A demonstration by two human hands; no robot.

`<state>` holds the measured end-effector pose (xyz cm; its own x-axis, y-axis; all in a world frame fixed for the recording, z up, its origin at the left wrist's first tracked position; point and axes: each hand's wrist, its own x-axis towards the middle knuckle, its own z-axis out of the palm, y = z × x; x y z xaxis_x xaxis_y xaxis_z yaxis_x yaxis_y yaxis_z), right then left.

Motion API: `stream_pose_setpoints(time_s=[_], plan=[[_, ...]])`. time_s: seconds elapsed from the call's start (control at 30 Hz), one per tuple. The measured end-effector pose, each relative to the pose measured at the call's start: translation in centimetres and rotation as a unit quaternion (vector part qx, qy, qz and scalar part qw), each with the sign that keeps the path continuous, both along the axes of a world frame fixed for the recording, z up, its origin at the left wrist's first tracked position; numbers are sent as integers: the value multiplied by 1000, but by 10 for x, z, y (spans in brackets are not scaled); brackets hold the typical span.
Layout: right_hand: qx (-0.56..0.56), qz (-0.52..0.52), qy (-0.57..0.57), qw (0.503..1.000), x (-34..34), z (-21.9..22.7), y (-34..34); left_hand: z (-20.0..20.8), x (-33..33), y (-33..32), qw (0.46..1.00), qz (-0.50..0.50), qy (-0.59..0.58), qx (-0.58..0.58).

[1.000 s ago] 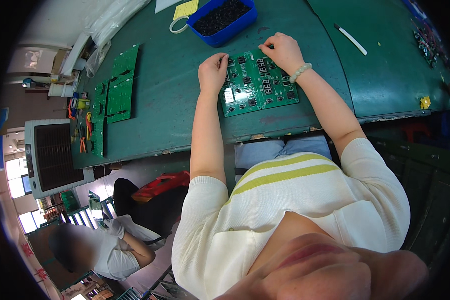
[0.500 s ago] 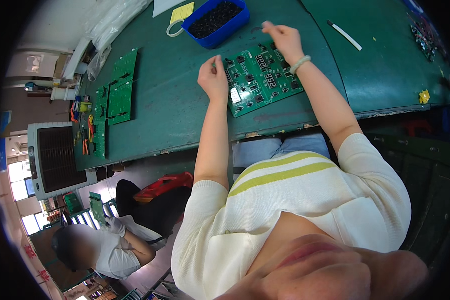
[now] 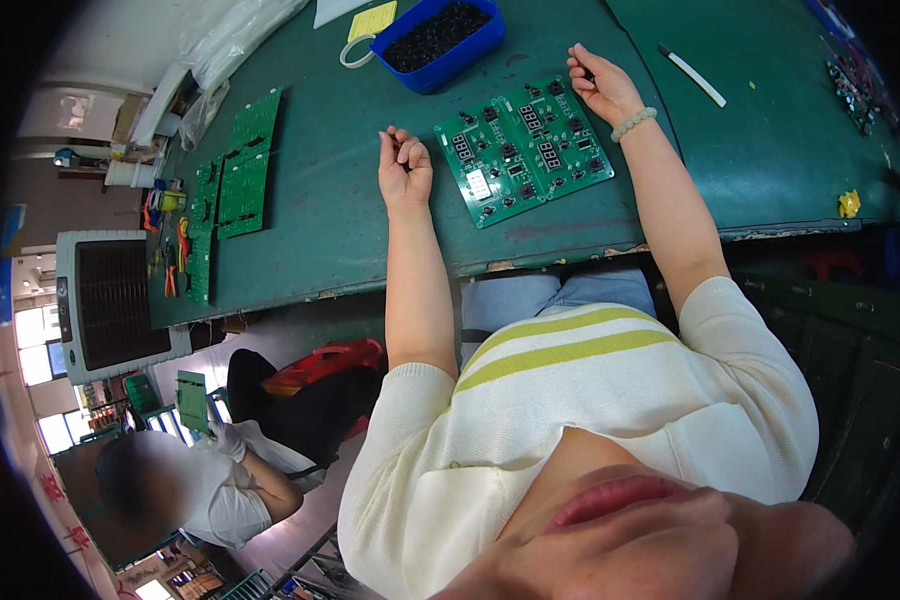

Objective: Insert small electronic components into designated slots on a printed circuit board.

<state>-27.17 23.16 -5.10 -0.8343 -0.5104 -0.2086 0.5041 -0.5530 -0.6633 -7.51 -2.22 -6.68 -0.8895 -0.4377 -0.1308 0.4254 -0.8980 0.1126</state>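
Observation:
A green circuit board lies on the table in front of me, fitted with digit displays, black round parts and one white display block. Left of it, my left hand is raised with curled fingers, palm turned up, and a bit of small black parts shows among them. Off the board's far right corner is my right hand, also curled, around something small and black that the fingers mostly cover. Neither hand touches the board. Beyond the board stands a blue bin filled with small black parts.
More green boards lie at the table's left, near pliers and other tools. A tape roll and yellow pad sit beside the bin. A white marker lies right. A gloved co-worker holds a board at lower left.
Both my hands have drawn away from the board, the left one to the left and the right one to the right. More of the board shows. The co-worker's board has turned.

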Motion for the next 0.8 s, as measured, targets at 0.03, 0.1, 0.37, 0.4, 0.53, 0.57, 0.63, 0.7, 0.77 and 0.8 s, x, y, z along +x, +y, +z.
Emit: stream_pose_setpoints(time_s=[0.03, 0.1, 0.37, 0.4, 0.53, 0.57, 0.63, 0.7, 0.77, 0.8], plan=[[1, 0, -2, 1000, 0, 0, 2, 0, 0, 3, 999, -15, 23, -32], [19, 33, 49, 998, -1, -1, 5, -2, 2, 5, 996, -32, 45, -63], [-35, 54, -6, 998, -2, 1, 5, 9, 0, 12, 999, -38, 5, -17], [-73, 69, -25, 995, -4, -2, 6, 9, 0, 12, 999, -40, 6, -16], [-61, 67, 23, 996, 5, 5, 5, 3, -1, 8, 998, -31, -5, -59], [-37, 54, 37, 997, 9, 12, 4, 1, 0, 7, 996, -39, -4, -75], [-12, 40, 51, 998, 11, 13, 7, 2, 0, 6, 996, -54, -4, -74], [4, 88, 86, 992, 9, 8, 14, 2, 0, 6, 995, -69, -4, -74], [68, 83, 102, 989, 23, 17, 17, -2, 1, 6, 986, -105, 43, -121], [132, 76, 116, 982, 31, 21, 19, -3, 2, 6, 987, -102, 43, -120]])
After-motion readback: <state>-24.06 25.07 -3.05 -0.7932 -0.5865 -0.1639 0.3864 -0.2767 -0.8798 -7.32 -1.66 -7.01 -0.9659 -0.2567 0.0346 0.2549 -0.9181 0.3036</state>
